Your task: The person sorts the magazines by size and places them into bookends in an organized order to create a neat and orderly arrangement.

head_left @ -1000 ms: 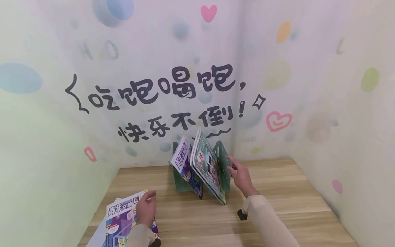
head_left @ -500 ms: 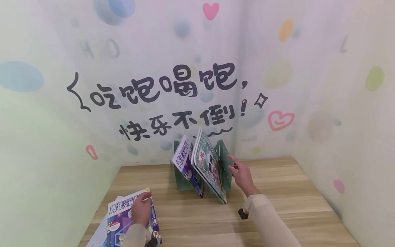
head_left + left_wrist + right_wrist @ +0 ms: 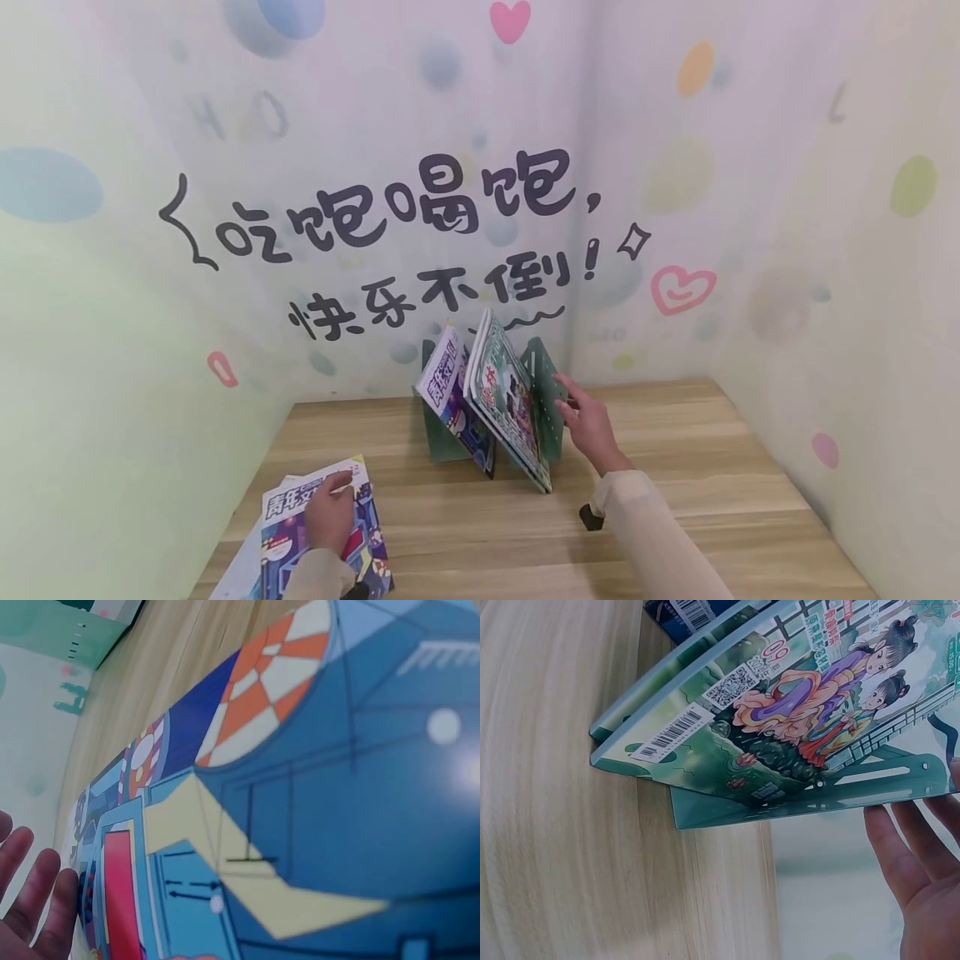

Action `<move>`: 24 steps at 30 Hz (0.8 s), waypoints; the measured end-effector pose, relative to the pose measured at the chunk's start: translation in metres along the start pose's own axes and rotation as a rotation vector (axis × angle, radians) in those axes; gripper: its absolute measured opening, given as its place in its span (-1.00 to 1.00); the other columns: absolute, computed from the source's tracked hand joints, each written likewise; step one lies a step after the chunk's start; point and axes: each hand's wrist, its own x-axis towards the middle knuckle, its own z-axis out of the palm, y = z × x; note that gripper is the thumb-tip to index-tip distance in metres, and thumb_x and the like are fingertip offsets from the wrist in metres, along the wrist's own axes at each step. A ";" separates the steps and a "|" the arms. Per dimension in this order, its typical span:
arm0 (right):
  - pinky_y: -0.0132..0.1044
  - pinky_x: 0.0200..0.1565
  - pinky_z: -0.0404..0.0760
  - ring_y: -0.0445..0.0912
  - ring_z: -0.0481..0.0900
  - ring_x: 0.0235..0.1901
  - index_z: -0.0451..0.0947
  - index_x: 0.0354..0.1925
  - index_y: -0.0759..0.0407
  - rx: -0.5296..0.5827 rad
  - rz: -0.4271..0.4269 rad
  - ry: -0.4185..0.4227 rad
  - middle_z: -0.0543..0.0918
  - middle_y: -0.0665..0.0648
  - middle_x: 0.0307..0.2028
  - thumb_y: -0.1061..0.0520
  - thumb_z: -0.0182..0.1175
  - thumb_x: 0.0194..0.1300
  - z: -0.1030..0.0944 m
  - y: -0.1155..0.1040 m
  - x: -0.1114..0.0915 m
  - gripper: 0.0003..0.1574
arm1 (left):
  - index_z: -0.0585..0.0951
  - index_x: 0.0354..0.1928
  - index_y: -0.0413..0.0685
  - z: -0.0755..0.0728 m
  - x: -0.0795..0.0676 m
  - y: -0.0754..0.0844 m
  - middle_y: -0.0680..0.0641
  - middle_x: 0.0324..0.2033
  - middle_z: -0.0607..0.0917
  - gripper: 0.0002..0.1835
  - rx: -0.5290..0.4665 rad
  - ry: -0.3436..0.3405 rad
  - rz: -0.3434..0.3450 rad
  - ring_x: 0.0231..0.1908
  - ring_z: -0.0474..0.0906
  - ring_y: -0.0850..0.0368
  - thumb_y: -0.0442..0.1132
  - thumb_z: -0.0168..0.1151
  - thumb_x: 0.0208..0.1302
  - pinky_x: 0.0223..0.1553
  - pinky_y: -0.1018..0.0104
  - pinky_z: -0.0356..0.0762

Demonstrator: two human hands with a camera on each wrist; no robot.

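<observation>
My left hand (image 3: 330, 514) is over a purple-blue magazine (image 3: 281, 554) with Chinese lettering, at the table's lower left. In the left wrist view, its fingers (image 3: 22, 859) are spread loosely beside the colourful cover (image 3: 315, 825), gripping nothing; whether they touch it I cannot tell. With fairly straight fingers, my right hand (image 3: 590, 425) touches the outer side of a green perforated bookend (image 3: 547, 400). Inside the bookend lean green illustrated magazines (image 3: 510, 400), and a purple-blue magazine (image 3: 453, 404) tilts to their left. Up close, fingers (image 3: 889, 844) press the bookend panel (image 3: 855, 791).
Beneath the left magazine, a pale sheet or cover (image 3: 240, 571) sticks out. The wooden table (image 3: 465, 542) ends against a printed wall (image 3: 420, 108) with black Chinese lettering behind the bookend. Side walls stand at left and right.
My left hand has shifted left across the magazine's cover, away from its right edge. The right hand stays at the bookend, and the leaning magazines have not moved.
</observation>
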 end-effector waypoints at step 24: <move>-0.01 -0.17 0.70 0.21 0.60 0.00 0.37 0.35 -0.08 -0.004 -0.013 0.004 0.47 0.26 0.25 0.23 0.13 0.42 0.000 -0.002 0.000 -0.42 | 0.51 0.17 -0.16 -0.016 0.010 -0.020 -0.35 0.17 0.46 -0.57 0.267 -0.005 -0.013 0.19 0.27 -0.38 -0.30 0.19 0.24 0.15 -0.37 0.08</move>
